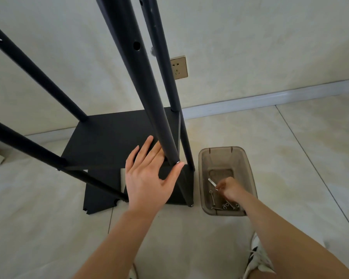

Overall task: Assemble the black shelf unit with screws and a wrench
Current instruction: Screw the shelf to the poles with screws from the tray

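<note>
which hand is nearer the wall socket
Left. The left hand rests by the near pole's base, below the wall socket; the right hand reaches down into the plastic bin, farther away.

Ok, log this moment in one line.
left hand: open against black post | right hand: pinching wrench in bin | screws: in bin

A home room: tiled floor [250,248], plastered wall [250,37], wall socket [179,67].

poles [117,37] cut off at the top edge, right hand's [231,189] fingertips hidden, shoes [257,256] partly cropped
</note>
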